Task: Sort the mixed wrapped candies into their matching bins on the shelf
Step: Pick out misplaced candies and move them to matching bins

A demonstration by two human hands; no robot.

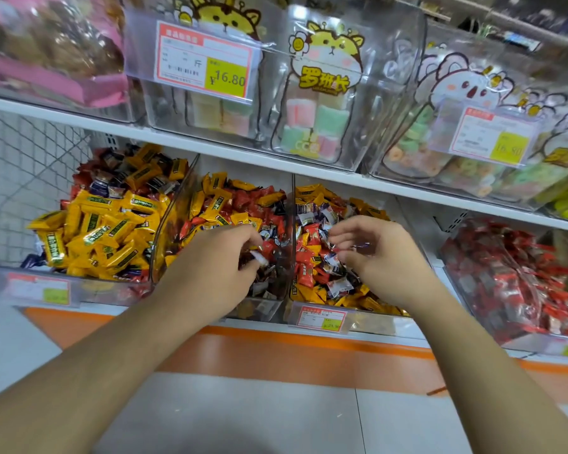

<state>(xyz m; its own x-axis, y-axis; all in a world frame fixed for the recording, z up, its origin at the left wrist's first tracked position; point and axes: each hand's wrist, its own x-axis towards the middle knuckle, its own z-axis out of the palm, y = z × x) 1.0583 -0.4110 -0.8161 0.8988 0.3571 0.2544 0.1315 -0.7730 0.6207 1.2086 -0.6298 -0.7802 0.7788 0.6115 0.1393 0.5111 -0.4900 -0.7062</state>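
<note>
Bright, even light; blurred, wide-angle-warped edges.

Open-topped candy bins allow entry from above; upper shelf blocks their rear.

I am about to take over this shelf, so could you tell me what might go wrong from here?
1. The left hand pinches a small white-wrapped candy only at the fingertips; it could slip into the second bin, still mixed red, yellow and dark.
2. The right hand hovers with loosely curled fingers over the third bin, equally mixed, so a candy could easily land wrongly.
3. Both bins are heaped near their rims, so digging may spill candies.
</note>
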